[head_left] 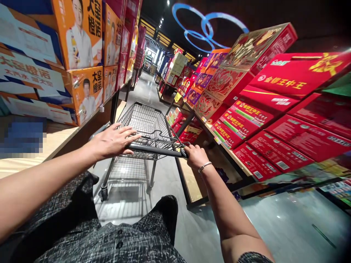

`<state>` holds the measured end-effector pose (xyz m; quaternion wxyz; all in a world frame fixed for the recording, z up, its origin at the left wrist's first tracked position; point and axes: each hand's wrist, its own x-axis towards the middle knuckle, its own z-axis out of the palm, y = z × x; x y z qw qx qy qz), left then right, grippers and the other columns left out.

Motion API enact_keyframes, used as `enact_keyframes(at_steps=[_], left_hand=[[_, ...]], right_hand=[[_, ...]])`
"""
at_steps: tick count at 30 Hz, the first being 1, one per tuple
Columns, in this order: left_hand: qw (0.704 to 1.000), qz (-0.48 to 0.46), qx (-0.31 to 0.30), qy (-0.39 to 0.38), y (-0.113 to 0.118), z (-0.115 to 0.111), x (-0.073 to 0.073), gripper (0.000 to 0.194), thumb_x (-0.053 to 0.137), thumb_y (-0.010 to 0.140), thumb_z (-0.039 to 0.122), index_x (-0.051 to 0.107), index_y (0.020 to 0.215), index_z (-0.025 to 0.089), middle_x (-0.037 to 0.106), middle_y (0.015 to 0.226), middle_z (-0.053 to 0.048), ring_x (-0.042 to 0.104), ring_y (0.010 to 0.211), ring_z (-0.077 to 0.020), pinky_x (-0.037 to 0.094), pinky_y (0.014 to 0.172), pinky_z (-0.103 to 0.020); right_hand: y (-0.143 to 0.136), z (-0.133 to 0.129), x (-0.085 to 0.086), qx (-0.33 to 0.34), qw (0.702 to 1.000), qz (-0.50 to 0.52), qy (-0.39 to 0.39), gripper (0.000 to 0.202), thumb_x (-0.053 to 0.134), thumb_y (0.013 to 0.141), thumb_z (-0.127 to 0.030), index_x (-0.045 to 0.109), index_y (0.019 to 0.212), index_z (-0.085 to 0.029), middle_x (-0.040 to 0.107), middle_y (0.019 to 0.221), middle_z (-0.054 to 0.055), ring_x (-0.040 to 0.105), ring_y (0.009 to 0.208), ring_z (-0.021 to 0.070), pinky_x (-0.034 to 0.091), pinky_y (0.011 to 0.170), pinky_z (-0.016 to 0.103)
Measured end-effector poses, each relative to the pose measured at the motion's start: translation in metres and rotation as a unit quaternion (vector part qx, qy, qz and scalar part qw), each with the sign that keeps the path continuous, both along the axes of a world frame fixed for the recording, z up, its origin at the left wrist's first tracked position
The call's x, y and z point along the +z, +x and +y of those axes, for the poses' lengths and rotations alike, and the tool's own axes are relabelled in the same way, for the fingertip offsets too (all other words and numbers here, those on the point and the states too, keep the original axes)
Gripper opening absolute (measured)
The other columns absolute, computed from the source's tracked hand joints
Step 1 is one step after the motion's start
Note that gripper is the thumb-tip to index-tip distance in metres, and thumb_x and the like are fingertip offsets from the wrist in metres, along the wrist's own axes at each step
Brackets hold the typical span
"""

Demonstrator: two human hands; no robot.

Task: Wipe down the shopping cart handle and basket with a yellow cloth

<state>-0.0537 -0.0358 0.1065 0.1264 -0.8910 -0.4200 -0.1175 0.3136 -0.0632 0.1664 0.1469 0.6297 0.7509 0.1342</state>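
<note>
A wire shopping cart [148,118] stands in front of me, and its basket looks bare. Its dark handle [156,150] runs across just ahead of my body. My left hand [113,140] lies over the handle's left part, palm down, with the fingers stretched out rather than wrapped round it. At the handle's right end, my right hand [196,156] is closed around the grip. A thin bracelet [205,166] circles the right wrist. The undersides of both hands are hidden.
Stacked orange drink cartons [86,95] fill the wooden shelf on the left. Red gift boxes [276,84] crowd the slanted-looking display on the right, whose dark frame [189,193] comes close to the cart. Between them, a shiny aisle floor [145,87] stretches away.
</note>
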Motion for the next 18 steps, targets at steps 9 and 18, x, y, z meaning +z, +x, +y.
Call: enact_keyframes(at_steps=[9, 18], left_hand=[[0.996, -0.049, 0.05, 0.05, -0.039, 0.049, -0.009, 0.068, 0.065, 0.082, 0.049, 0.049, 0.145, 0.03, 0.047, 0.15, -0.012, 0.031, 0.143, -0.036, 0.008, 0.116, -0.056], [0.979, -0.141, -0.13, -0.073, 0.069, -0.005, -0.001, 0.061, 0.029, 0.098, 0.062, 0.063, 0.126, 0.02, 0.064, 0.127, -0.012, 0.054, 0.121, -0.028, 0.018, 0.114, -0.05]], right_hand=[[-0.037, -0.031, -0.001, 0.055, 0.994, 0.077, 0.048, 0.043, 0.055, 0.077, -0.014, 0.058, 0.12, -0.02, 0.061, 0.108, 0.012, 0.053, 0.095, 0.0256, 0.039, 0.077, 0.033], [-0.082, -0.046, -0.016, 0.207, 0.913, 0.343, 0.081, 0.057, 0.053, 0.075, -0.006, 0.055, 0.131, -0.019, 0.06, 0.11, 0.011, 0.054, 0.101, 0.0235, 0.046, 0.09, 0.037]])
